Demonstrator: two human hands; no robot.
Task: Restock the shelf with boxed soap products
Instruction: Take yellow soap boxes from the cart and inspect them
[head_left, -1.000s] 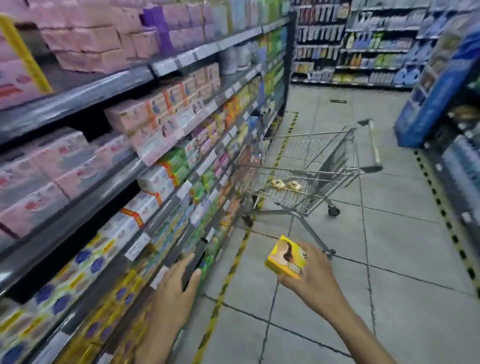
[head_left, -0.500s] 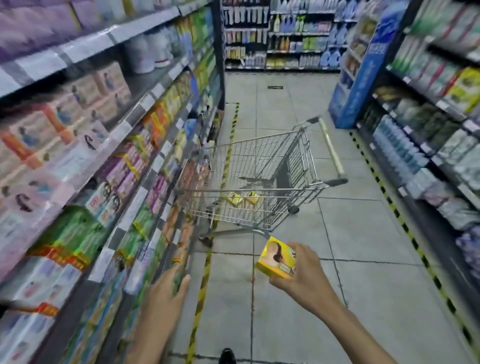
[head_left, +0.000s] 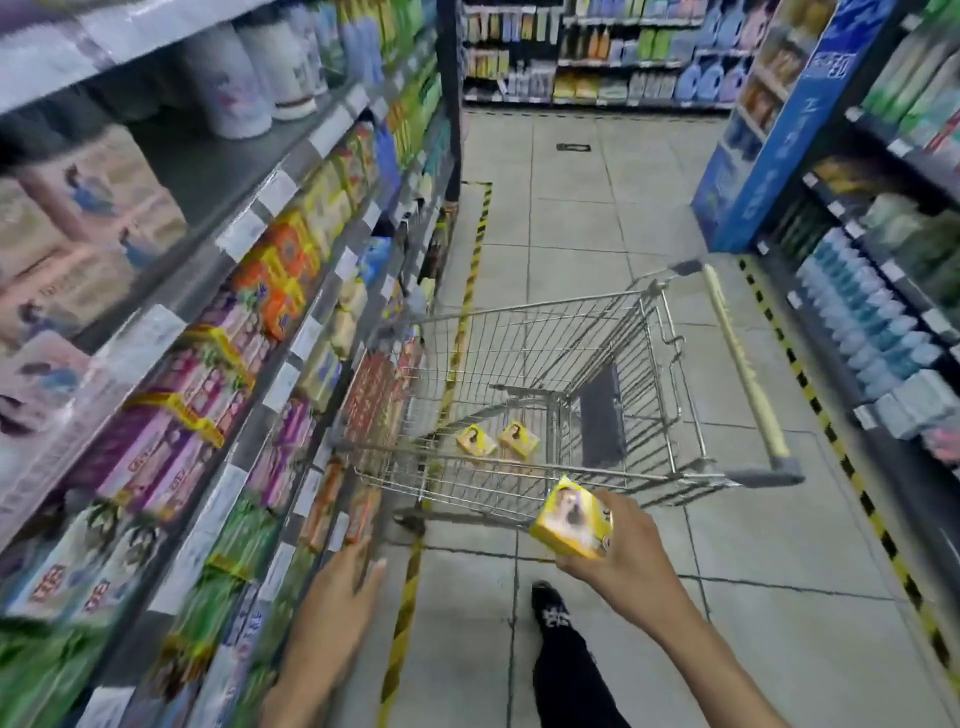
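— Shop aisle with a tiled floor (head_left: 571, 208), a stocked shelf (head_left: 205, 273) along its left edge, and a trolley (head_left: 660, 374) ahead. Where is the stock?

— One yellow box (head_left: 571, 519) is in the right hand (head_left: 628, 556), fingers curled round it. It is held above the floor, just beside the trolley's near end. Two more boxes (head_left: 475, 439) lie side by side on the trolley's bottom, toward its left wall.

— And the left hand (head_left: 343, 587)?

— Fingers straight, holding nothing, at the front edge of a low tier of the shelf. Blur hides whether it touches the goods there.

— Which step is this?

— Judged as the carry: a box is taken up but not yet placed. The task looks part-way done, with two boxes waiting in the trolley.

— What does the next move call for?

— Probably finding the matching yellow row, which cannot be made out among the blurred tiers. The box would then be turned face-out and slid in flat at the shelf's front edge. The free hand could steady the neighbours, since a crowded tier may tip adjacent goods.
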